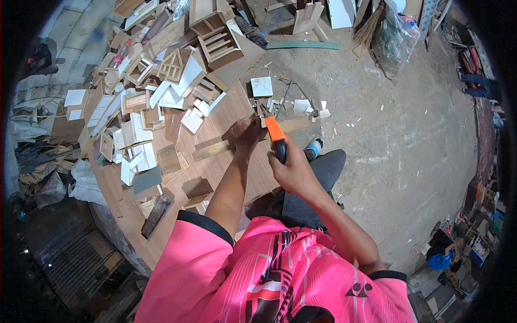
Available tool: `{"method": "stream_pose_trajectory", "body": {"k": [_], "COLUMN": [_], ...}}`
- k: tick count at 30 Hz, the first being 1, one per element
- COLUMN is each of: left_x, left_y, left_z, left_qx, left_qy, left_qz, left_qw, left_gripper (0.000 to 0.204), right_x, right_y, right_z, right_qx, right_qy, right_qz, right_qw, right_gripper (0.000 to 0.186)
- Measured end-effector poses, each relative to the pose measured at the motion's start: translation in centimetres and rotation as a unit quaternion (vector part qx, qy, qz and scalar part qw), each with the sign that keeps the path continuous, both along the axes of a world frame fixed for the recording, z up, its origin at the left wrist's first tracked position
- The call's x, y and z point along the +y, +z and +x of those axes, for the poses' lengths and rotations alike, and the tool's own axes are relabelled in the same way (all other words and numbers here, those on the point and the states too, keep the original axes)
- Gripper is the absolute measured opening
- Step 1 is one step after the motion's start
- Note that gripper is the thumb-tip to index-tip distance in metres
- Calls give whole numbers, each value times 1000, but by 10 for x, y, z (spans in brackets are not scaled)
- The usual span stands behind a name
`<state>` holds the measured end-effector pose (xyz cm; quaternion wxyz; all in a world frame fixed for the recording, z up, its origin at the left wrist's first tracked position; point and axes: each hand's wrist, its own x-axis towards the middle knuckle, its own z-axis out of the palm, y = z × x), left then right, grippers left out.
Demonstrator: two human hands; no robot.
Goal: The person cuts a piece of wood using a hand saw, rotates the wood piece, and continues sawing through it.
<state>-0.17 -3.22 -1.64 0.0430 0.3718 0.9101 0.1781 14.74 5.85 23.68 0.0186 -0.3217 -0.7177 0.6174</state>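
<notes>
My right hand (293,169) is closed round a hand tool with an orange and black handle (274,130); its working end cannot be made out. Just left of it, my left hand (246,134) is closed, with its fingers curled down by a small pale piece of wood. What exactly the fingers hold is hidden. Below that hand runs a light wooden strip (212,150), which shows again on the far side of the tool. The strip lies across a brown wood-grain board (221,116).
Heaped wooden offcuts and small box frames (172,67) cover the board's left side. Past my hands lie a white square piece (262,86) and scattered scraps on the concrete floor (388,140). A broom (369,29) and a clear plastic bag (397,40) stand at the far right.
</notes>
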Motion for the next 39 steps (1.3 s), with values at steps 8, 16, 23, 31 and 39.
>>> {"method": "stream_pose_trajectory", "body": {"k": [8, 16, 23, 31, 39], "left_x": [14, 12, -2, -3, 13], "left_y": [57, 43, 8, -1, 46], "left_z": [1, 0, -11, -14, 0], "left_qx": [-159, -90, -39, -35, -79], "left_qy": [97, 68, 49, -24, 21], "left_qz": [30, -1, 3, 18, -9], "left_qw": [982, 994, 998, 999, 997], "left_gripper": [39, 31, 15, 14, 23], "right_x": [-10, -30, -32, -12, -4], "right_y": [70, 55, 47, 57, 64], "right_z": [53, 82, 89, 83, 69], "right_qx": [20, 10, 13, 27, 5], "right_qy": [12, -13, 83, -4, 5], "right_qz": [-70, -36, -47, -93, -64], "right_qw": [997, 999, 995, 995, 998], "right_gripper": [43, 26, 45, 35, 32]}}
